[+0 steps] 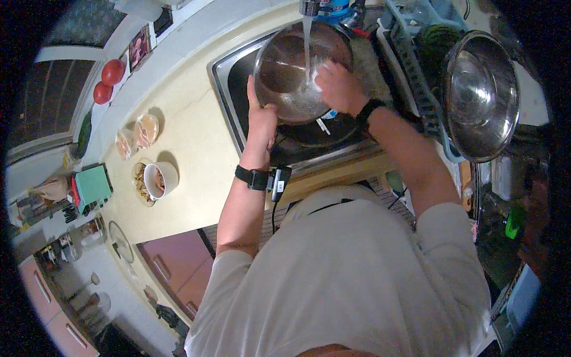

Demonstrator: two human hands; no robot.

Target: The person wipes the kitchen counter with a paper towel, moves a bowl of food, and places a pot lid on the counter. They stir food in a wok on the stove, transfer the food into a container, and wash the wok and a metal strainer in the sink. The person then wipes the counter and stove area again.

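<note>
A round metal basin (285,58) is tilted over the kitchen sink (218,73). My left hand (262,122) grips its near left rim, with the thumb on the rim. Inside the basin, against its right wall, my right hand (341,88) presses a small white wad (318,80). Whether this is cloth or sponge cannot be told, as the fingers cover most of it. From the faucet (309,6) a stream of water (307,42) falls into the basin beside the right fingers. Under the basin, a dark round vessel (308,136) and a thin white stick (323,126) show in the sink.
A large shiny metal bowl (484,96) leans on the blue dish rack (430,105) at right. On the left counter stand a white bowl (167,180), a plate of food scraps (142,185) and plastic-wrapped pieces (146,130). Tomatoes (113,72) sit on the window ledge.
</note>
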